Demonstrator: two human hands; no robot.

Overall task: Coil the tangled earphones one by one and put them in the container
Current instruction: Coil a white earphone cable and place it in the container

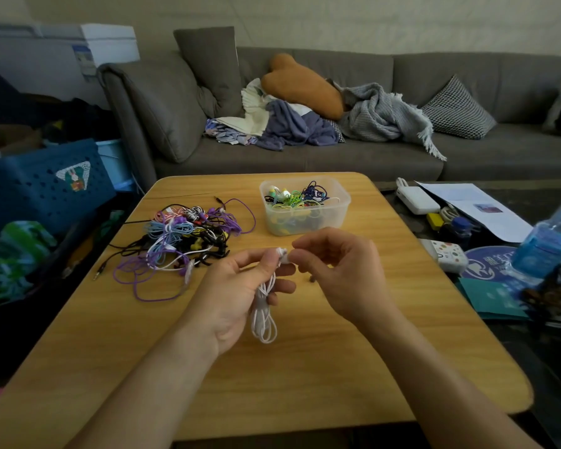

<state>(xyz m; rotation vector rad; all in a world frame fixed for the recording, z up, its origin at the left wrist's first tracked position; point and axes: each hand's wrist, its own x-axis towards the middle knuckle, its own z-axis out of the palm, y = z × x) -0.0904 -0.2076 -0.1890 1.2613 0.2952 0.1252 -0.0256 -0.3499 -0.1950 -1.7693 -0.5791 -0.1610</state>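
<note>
Above the middle of the wooden desk [305, 367], a white earphone cord [264, 322] gathered into long loops and hanging from the left hand [237, 296], fingers curled round the bundle's upper part so the loops stay together and drape clear of the desk. Right hand [334, 270] just beside it, fingertips pinching the white bud end at the top of the bundle, probably to tuck or wrap the last stretch and lock the coil; exactly how the end is routed cannot be told. Hands nearly touching, both clamped on the same cord. Thin, smooth, rubbery wire, limp enough to sag into narrow ovals. To the left on the desk, a tangled pile [182, 238] of more earphones: purple, pale blue, black, white and pink cords knotted over one another, a couple of metal plugs trailing out toward the edge. Kept within easy reach of the left hand, presumably for the next pick. Beyond the hands, a clear plastic container [305, 228], rectangular with rounded corners, already holding several coiled sets in green, yellow, blue and black. Placed near, so a finished coil needs only a short reach forward. Pale wood grain on the desk, rounded corners, matte finish.
</note>
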